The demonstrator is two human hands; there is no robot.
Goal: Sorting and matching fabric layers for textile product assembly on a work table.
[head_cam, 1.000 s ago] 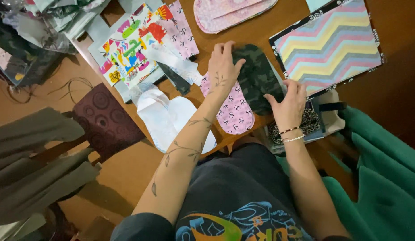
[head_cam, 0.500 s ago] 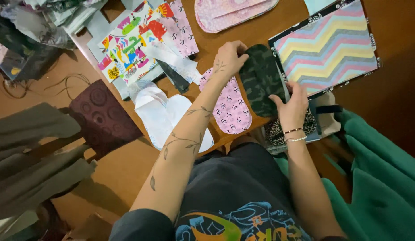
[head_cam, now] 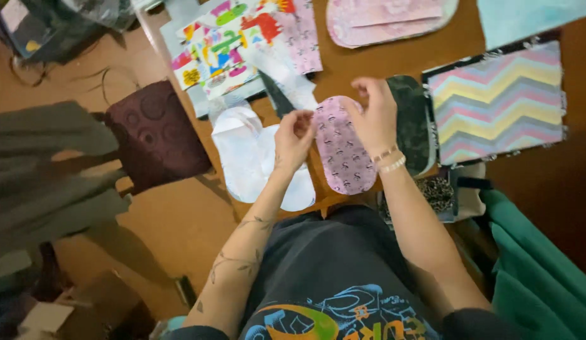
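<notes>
Both hands, left hand [head_cam: 293, 140] and right hand [head_cam: 372, 117], on pink oval fabric piece [head_cam: 342, 153].

Both hands [head_cam: 334, 129] on pink oval fabric piece [head_cam: 343, 148]

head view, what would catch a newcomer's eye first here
Probably the pink patterned oval fabric piece at the centre of the wooden table, with the left hand at its left edge and the right hand at its upper right. Next, the pastel zigzag fabric panel at right and the bright multicoloured print fabric at upper left.
</notes>
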